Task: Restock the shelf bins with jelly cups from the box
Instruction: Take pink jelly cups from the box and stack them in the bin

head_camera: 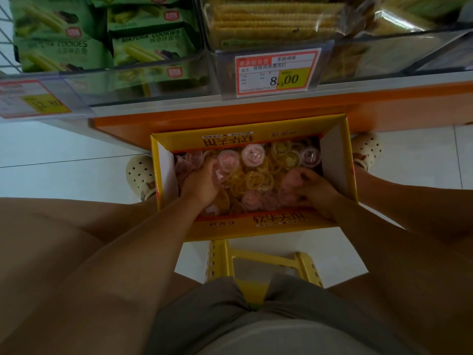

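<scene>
In the box (333,157), my left hand (201,181) fingers clamp pink jelly cups (253,155); my right hand (316,187) curls into them, grip hidden.

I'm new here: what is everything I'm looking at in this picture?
cardboard box: one, yellow, open on the floor below the shelf
jelly cups: many, pink and yellow, loose in the box
matcha cookie packs: several, green, on the shelf at left
cracker packs: several, pale, clear-wrapped, on the shelf, middle
price tags: two, red and yellow, on the shelf front
stool: one, yellow, under the person
clogs: two, cream, either side of the box
left hand: one, in the box, grips pink cups
right hand: one, in the box, fingers curled on pink cups
</scene>
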A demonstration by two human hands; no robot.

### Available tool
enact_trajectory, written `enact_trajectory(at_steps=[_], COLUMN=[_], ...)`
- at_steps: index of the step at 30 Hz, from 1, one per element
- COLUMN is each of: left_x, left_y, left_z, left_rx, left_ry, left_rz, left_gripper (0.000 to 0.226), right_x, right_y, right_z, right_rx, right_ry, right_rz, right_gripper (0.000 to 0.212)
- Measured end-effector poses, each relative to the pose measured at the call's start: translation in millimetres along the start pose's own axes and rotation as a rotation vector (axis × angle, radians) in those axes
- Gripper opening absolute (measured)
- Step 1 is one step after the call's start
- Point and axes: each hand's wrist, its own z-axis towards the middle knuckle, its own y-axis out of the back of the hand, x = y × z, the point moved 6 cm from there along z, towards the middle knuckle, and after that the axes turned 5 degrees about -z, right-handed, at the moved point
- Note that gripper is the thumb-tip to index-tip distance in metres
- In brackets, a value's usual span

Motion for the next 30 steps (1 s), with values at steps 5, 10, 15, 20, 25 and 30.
enact_trajectory(at_steps=[5, 10, 15, 20, 25, 30], left_x=[1.9, 4.8, -10.9, -38.2, -55.5, -64.3], left_y=[1.6, 4.9, 6.0, -2.4, -8.4, -5.0], left_z=[-2.8, -9.8, -13.8, -26.9, -39.7, -55.2], left_rx=[0.043, 0.026, 0.067, 0.166, 0.244, 0.261], left_ry=[0.089, 0.102, 0.110, 0.102, 0.177, 0.248], left_rz=[-0.185, -0.313, -0.566, -0.809, -0.989, -1.279], left_gripper=[0.044, 0.044, 0.044, 0.041, 0.036, 0.019], right_x=[13.6, 18.0, 22.1, 35.9, 46.4, 66.9], right_y=[-23.7, -48.9, -69.1, -81.3, -80.8, -78.1], right_z=[-4.6, -15.4, -23.9, -32.1, -39.3, -58.7], right_rx=[0.205, 0.359, 0.458, 0.516, 0.451, 0.438], right_ry=[-0.025, -0.067, -0.137, -0.150, 0.024, 0.217], right_rz=[0.202, 0.292, 0.365, 0.397, 0.391, 0.419], right_gripper=[0.050, 0.040, 0.052, 0.046, 0.052, 0.054])
